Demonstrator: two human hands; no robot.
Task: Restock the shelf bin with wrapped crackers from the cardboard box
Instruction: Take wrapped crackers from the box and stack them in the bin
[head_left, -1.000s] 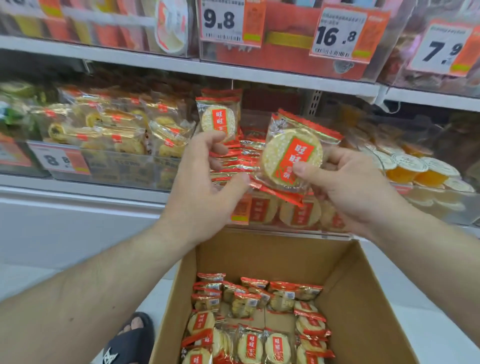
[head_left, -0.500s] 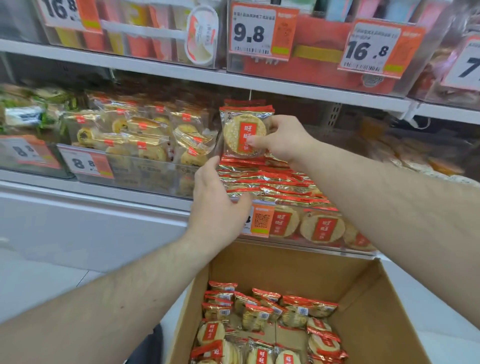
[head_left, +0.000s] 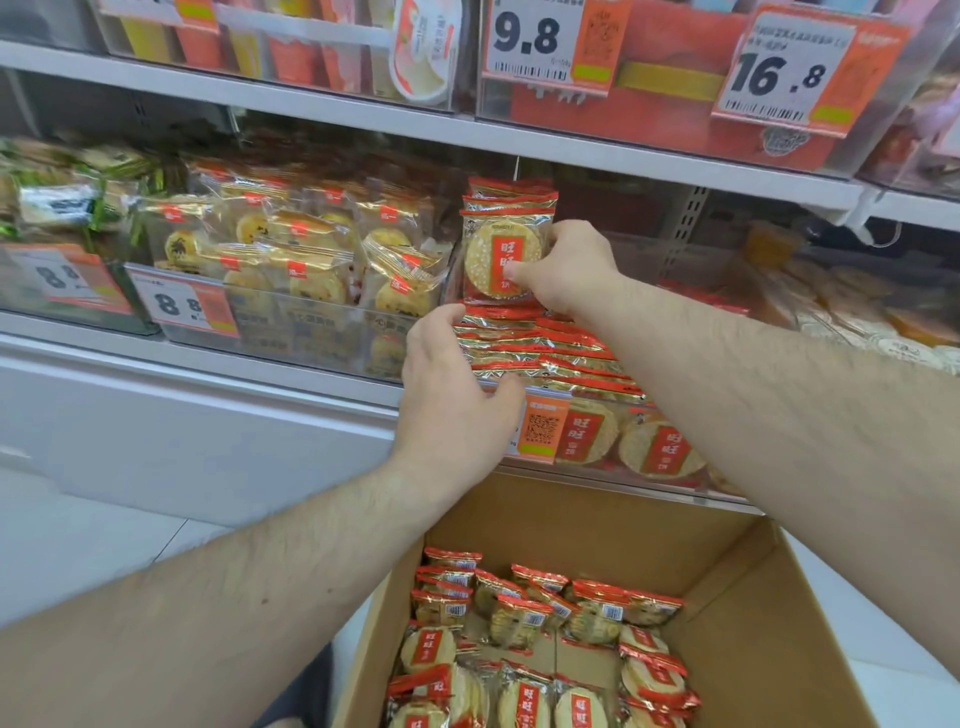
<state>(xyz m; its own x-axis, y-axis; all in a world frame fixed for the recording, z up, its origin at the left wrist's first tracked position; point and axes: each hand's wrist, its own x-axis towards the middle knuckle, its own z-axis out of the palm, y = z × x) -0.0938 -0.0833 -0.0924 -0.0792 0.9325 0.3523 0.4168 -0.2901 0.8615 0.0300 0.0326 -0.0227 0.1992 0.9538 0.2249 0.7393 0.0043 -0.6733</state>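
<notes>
Head view, right hand (head_left: 566, 270) pinching upright cracker pack (head_left: 498, 260)

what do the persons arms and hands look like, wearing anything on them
Both forearms are bare and hairy, with no sleeves in view. The left hand and right hand are bare too: no gloves, and no rings, watch or wristband show.

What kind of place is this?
Almost certainly a shop's snack aisle: price tags clipped to shelf bins of wrapped snacks, and an open cardboard box of crackers being restocked.
</notes>
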